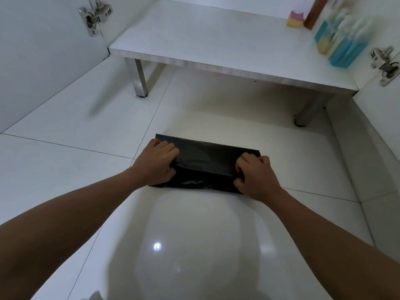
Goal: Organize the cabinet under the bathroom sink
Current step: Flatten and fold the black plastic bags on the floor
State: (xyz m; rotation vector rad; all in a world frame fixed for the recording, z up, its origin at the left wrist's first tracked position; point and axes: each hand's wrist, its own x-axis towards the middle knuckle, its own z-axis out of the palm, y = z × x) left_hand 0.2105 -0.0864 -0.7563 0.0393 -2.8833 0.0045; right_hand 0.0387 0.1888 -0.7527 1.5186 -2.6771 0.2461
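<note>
A black plastic bag (205,161), folded into a flat rectangle, lies on the white tiled floor (65,169) in front of the open cabinet. My left hand (157,164) pinches the bag's folded edge at its left end. At the right end, my right hand (255,176) grips the same fold with curled fingers. Both forearms reach in from the bottom of the view.
The cabinet's white bottom shelf (205,40) stands on metal legs (139,77). At its right end stand a brown bottle (315,11), clear bottles with blue liquid (344,46) and a small pink and yellow sponge (295,19). Open doors with hinges (95,16) flank both sides.
</note>
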